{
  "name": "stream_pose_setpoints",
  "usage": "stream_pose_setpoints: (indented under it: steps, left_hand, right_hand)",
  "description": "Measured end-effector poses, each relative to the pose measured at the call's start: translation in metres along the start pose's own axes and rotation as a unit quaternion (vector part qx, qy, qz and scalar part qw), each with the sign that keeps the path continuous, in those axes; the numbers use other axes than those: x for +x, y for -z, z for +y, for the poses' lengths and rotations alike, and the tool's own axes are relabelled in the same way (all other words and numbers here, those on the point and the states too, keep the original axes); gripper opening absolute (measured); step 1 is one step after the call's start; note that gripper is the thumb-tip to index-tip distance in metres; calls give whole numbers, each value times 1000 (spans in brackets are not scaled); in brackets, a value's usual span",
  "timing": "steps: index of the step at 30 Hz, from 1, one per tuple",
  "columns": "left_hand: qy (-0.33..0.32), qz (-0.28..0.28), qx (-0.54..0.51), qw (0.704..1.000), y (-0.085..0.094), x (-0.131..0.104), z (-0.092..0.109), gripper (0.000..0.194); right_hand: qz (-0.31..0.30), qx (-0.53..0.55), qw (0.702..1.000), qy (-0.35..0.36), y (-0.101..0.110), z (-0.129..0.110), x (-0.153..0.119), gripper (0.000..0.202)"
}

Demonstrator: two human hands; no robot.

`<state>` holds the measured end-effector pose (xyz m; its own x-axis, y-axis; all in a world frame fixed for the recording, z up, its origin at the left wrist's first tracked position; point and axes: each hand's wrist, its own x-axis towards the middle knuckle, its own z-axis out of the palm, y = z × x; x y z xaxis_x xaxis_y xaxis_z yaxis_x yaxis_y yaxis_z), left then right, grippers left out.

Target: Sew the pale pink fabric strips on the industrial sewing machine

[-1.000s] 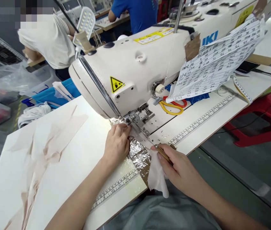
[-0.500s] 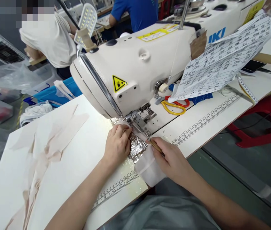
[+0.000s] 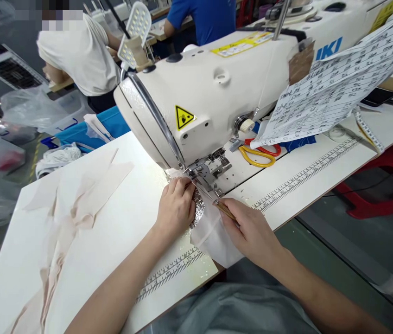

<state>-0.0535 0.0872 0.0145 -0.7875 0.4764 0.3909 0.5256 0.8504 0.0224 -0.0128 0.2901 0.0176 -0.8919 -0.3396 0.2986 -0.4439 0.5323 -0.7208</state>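
Observation:
A pale sheer fabric piece (image 3: 213, 236) lies under the presser foot (image 3: 192, 172) of a white sewing machine (image 3: 189, 93) and hangs toward the table's front edge. My left hand (image 3: 175, 202) has its fingers curled together on the fabric, just in front of the foot. In my right hand (image 3: 248, 227) is an awl (image 3: 226, 209) with a wooden handle. Its thin metal shaft points toward the foot, close to my left fingertips; where the tip ends is hard to make out. Shiny silver foil (image 3: 198, 208) shows between the left hand and the fabric.
Sheer beige fabric pieces (image 3: 85, 199) lie on the table's left. Scissors with yellow and red handles (image 3: 257, 155) rest beside the machine bed, under a handwritten sheet (image 3: 335, 88). A tape measure (image 3: 368, 130) and red stool (image 3: 366, 195) are at right. Two people sit beyond.
The fabric has shifted left over the foil, leaving less foil showing. My hands stay close to the presser foot, and the whole view has swung slightly left.

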Motion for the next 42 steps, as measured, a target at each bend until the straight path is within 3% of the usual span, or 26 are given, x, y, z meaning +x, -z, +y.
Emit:
stream_pose_setpoints:
  steps: [9, 13, 17, 21, 24, 28, 42]
  left_hand:
    - [-16, 10, -12, 1000, -2, 4, -1, 30]
    - [0, -40, 36, 999, 0, 16, 0, 23]
    - [105, -24, -25, 994, -2, 21, -9, 21]
    - [187, 16, -224, 956, -3, 17, -21, 20]
    - [200, 32, -302, 932, -3, 15, -23, 21]
    - [215, 29, -321, 922, -3, 16, -23, 21]
    - [218, 24, -331, 918, -5, 17, -26, 18]
  right_hand:
    - [14, 101, 987, 127, -1, -33, -7, 25]
    - [-14, 84, 982, 171, -2, -47, -13, 26]
    - [-19, 31, 992, 121, 2, -38, -19, 24]
    - [-1, -63, 998, 30, 8, -12, -13, 25]
    - [-6, -121, 993, -4, 7, 2, -3, 28]
    - [-13, -170, 985, 4, 0, 4, 10, 28]
    - [-40, -203, 978, 8, -5, 4, 19, 26]
